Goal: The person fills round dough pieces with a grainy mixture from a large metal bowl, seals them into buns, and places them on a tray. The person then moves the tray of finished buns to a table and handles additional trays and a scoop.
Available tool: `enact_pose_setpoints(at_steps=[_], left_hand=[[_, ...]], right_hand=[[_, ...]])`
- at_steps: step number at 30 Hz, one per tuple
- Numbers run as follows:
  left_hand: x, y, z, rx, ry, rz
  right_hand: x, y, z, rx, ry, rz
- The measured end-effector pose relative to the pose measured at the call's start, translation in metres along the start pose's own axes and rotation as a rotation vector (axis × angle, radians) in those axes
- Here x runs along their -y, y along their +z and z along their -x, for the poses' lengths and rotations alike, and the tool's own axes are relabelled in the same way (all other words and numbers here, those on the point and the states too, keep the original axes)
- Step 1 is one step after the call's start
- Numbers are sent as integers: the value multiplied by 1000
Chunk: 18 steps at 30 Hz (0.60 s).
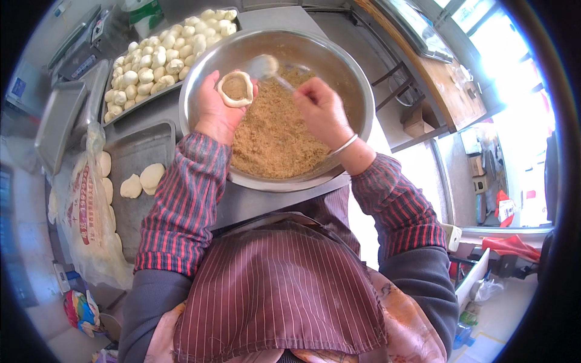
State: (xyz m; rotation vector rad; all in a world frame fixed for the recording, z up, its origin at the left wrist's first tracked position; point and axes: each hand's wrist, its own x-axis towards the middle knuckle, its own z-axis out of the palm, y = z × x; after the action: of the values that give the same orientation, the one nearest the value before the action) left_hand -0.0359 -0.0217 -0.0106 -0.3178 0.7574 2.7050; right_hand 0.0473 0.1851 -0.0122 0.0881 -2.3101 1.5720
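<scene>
My left hand [221, 109] holds a round dough wrapper [235, 90], cupped, with brown crumbly filling in its hollow. In my right hand [320, 111] is the handle of a metal spoon [263, 67]; its bowl, slightly blurred, is just right of the dough. Both hands are over a large steel bowl [358, 68], which holds a loose brown crumbly filling [281, 136]. Two flat dough rounds [152, 177] lie on a metal tray [136, 222] to the left. Many rounded dough pieces [159, 59] fill another tray beyond it.
A printed plastic bag [91, 218] partly covers more dough rounds at the left tray's edge. Emptied-looking metal trays [59, 122] lean at far left. A wooden-topped table [458, 100] stands at upper right, with a cardboard box [417, 120] beneath.
</scene>
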Motion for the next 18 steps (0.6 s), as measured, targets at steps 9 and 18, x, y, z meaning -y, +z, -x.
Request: enact_pose_setpoints(at_steps=[9, 18], left_hand=[[10, 10, 9, 350, -371, -339], [52, 52, 14, 332, -488, -570]], right_hand=[[0, -29, -14, 323, 145, 274], [-1, -43, -25, 304, 451, -200]])
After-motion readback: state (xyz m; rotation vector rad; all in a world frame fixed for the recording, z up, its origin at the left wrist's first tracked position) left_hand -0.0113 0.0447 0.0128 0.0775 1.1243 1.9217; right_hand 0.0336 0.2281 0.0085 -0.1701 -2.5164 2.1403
